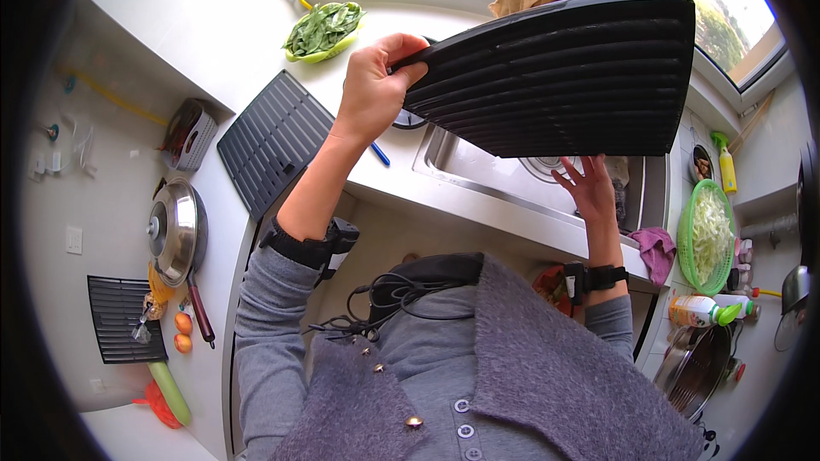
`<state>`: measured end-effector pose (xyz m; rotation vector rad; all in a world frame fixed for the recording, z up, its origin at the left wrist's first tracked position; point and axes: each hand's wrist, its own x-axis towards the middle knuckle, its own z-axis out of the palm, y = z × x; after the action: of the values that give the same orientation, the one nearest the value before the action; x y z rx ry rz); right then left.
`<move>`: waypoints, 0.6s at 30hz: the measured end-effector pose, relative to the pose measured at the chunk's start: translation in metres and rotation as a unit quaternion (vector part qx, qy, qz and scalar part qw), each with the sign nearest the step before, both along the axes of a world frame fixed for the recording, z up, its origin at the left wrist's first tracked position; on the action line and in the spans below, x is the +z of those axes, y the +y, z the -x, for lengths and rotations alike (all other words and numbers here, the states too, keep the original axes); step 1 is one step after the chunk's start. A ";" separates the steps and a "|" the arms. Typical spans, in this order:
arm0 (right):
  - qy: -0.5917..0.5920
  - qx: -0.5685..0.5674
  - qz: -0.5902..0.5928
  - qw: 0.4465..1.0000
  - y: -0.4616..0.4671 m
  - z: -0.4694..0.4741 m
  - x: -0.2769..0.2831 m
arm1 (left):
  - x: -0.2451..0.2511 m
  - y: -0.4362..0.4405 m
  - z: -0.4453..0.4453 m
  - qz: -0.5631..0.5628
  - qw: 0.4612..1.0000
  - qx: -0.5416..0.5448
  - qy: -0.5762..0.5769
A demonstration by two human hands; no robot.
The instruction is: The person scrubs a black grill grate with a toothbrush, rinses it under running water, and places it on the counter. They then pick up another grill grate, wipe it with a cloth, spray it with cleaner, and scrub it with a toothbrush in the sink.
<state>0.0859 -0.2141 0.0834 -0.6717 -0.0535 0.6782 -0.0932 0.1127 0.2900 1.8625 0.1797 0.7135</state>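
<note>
A large black ribbed plastic panel [564, 77] is held up, tilted, above the stainless-steel sink [477, 166]. My left hand [378, 83] pinches its left edge between thumb and fingers. Below its lower edge is my right hand [590, 189], fingers apart, with the fingertips at that edge; I cannot tell whether they bear any weight. The panel covers part of the sink and of a dark round item behind it. On the counter left of my left forearm lies a similar dark slatted panel [272, 134]. A blue handle [380, 154] lies near the counter's front edge.
Green leaves fill a light-green basket [317, 54] at the back. A lidded pan [176, 230], another slatted rack [125, 317] and a long green gourd [170, 390] line the left side. To the right are a purple cloth [655, 255], a green basket of shredded vegetable [682, 237] and bottles [695, 310].
</note>
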 end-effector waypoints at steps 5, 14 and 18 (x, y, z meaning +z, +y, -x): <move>-0.016 0.000 0.017 1.000 0.005 0.001 0.004 | 0.001 0.002 -0.001 -0.002 1.000 0.005 0.001; -0.001 -0.009 0.021 1.000 0.013 0.001 0.014 | 0.003 0.002 -0.009 -0.001 1.000 0.005 -0.001; -0.002 0.005 0.008 1.000 0.012 -0.002 0.012 | 0.003 0.002 -0.013 0.001 1.000 0.000 -0.002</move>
<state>0.0878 -0.2024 0.0955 -0.6884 -0.0554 0.6880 -0.0802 0.1148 0.2933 1.8594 0.1790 0.7167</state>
